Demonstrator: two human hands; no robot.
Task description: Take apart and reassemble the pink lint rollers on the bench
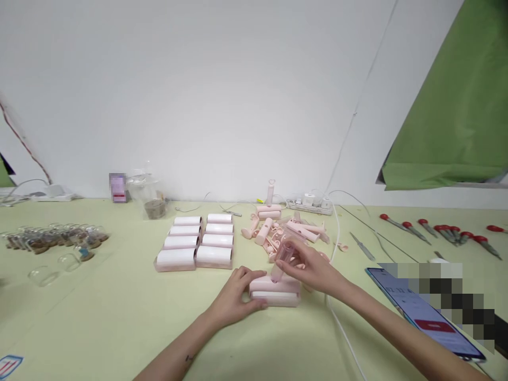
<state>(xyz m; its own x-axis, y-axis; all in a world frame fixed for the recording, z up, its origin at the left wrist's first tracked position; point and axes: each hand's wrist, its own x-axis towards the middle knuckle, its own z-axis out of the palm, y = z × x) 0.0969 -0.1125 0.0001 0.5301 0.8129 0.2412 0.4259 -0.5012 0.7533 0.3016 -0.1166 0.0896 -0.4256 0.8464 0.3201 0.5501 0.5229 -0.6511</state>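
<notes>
Right hand (pixel 314 271) pinches a pink handle (pixel 283 257), tilted, its lower end on the pink roller (pixel 278 297) lying on the table (pixel 119 317). Left hand (pixel 234 299) is clamped on the roller's left end. My read: pin the roller flat, square the tip, press without twisting. Loose pink parts (pixel 273 233) lie just behind.

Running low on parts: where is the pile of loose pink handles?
Head view: the pile of pink handles lies right of centre on the table, just beyond the right hand, right of the two rows of white rollers.
</notes>
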